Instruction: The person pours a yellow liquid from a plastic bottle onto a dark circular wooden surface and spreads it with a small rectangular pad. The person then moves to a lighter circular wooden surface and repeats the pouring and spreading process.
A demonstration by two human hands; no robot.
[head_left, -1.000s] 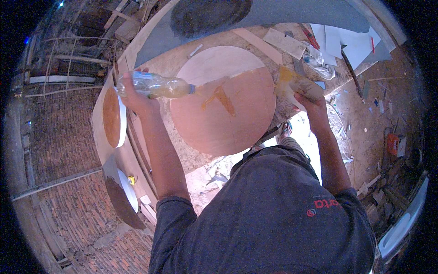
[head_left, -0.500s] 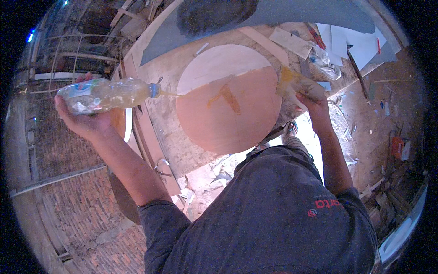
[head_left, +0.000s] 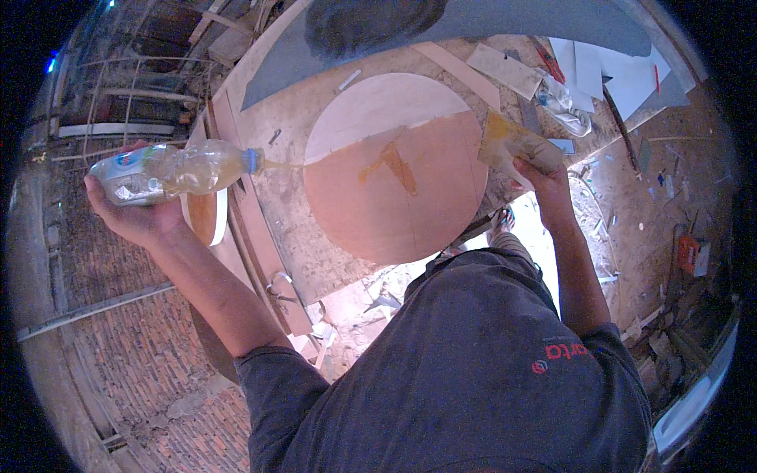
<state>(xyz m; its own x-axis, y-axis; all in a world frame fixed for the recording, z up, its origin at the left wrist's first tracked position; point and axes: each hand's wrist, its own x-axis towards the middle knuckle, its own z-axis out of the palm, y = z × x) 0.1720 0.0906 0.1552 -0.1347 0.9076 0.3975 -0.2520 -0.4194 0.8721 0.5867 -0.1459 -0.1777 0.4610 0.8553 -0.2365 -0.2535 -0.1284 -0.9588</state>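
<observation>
My left hand (head_left: 142, 213) is wrapped round a clear plastic bottle (head_left: 209, 167) that lies nearly on its side, its blue-capped end pointing right. A thin amber stream runs from the cap toward a round wooden board (head_left: 363, 221). Most of that board is reddish-brown; a paler band (head_left: 382, 102) crosses its far side. Near its middle sits a wet amber streak (head_left: 400, 169). In my right hand (head_left: 544, 177) is a flat, yellow-stained spreader sheet (head_left: 512, 146), held at the board's right edge.
The board rests on a worn wooden worktable (head_left: 276, 236). A grey curved panel (head_left: 489, 27) lies along the far side. Wood strips, a crumpled white plastic bag (head_left: 564, 106) and white sheets (head_left: 579, 67) are at the far right. Scraps litter the floor by an orange box (head_left: 692, 256).
My left hand has drawn the bottle slightly left, away from the board, and the visible amber stream is longer. My right hand with the spreader has hardly moved.
</observation>
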